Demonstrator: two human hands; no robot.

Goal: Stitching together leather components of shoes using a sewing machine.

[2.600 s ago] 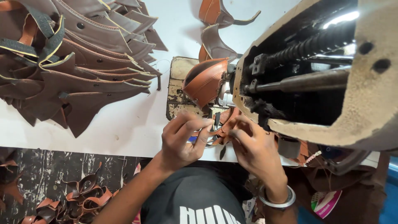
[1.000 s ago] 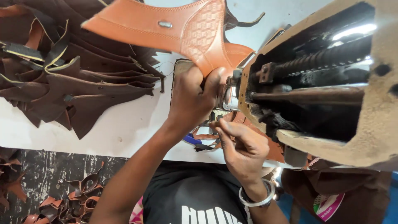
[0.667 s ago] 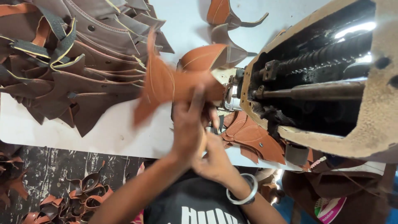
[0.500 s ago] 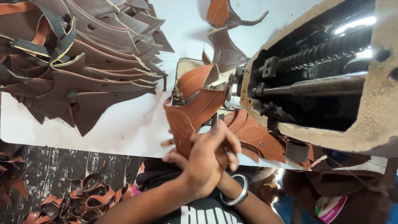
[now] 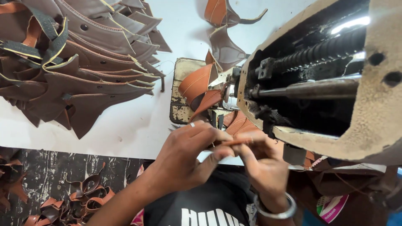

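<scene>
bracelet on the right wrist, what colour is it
Silver metal: a plain bangle on the right hand's wrist, clearest in the head view.

open: white tabletop [image 5: 125, 129] left of hands | blocked: sewing machine [image 5: 335, 83] right; leather pile [image 5: 75, 54] far left

I found only one printed item. A round label [image 5: 331, 208] showed at the bottom right of my head view, below the sewing machine [image 5: 335, 83] and under the near edge of the white tabletop [image 5: 125, 129]. It was partly hidden by brown material, so I saw just a curved portion: white ground, a pink lower part, a green wedge at its left and a red edge. I saw no packages, signs or screens anywhere else.
</scene>
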